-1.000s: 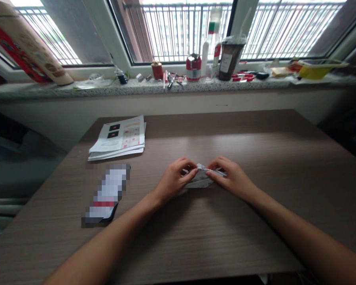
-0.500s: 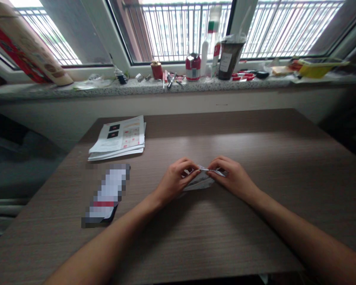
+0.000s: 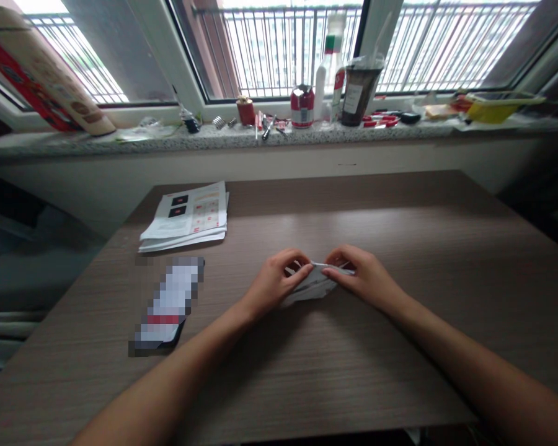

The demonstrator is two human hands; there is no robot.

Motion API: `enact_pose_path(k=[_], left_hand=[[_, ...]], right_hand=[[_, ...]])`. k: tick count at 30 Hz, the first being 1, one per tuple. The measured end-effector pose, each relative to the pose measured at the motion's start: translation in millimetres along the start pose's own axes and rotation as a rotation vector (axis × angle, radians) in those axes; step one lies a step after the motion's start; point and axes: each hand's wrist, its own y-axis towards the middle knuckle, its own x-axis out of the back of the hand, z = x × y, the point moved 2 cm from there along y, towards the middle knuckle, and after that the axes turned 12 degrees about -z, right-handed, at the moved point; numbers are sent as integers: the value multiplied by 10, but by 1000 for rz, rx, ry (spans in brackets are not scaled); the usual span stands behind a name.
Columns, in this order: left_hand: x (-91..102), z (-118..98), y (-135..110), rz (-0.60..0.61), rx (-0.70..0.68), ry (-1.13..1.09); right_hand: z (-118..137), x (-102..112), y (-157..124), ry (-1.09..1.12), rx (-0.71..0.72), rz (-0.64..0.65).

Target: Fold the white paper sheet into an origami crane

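Observation:
Between my hands is a folded sheet of white paper (image 3: 314, 286), its upper edge pinched and its lower part slanting toward me over the wooden table (image 3: 335, 371). My left hand (image 3: 283, 275) grips the left end of that edge between thumb and fingers. Thumb and fingertips of my right hand (image 3: 356, 269) are closed on the edge a little to the right. Parts of the paper are hidden behind both hands. Left of my left forearm lies a phone (image 3: 172, 303), its screen blurred out.
A stack of printed papers (image 3: 186, 217) lies at the table's far left. Along the stone windowsill (image 3: 158, 145) stand a red can (image 3: 302, 106), a dark drink cup (image 3: 359, 93), a clear bottle (image 3: 330, 74), a yellow container (image 3: 493, 110) and a tall tube (image 3: 46, 74).
Both hands stay almost in place. The right thumb has shifted slightly left along the paper's edge, and the paper's lower part has tilted a little.

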Motion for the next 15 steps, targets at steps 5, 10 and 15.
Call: enact_pose_path(k=[5,10,15], left_hand=[[23,70,25,-16,75,-23],[4,60,13,2,63,-47],[16,55,23,-33,90,-46]], right_hand=[[-68,71,17,103,-212,19],[-95,113,46,141,-284,8],[-149,123,53,247,-347,24]])
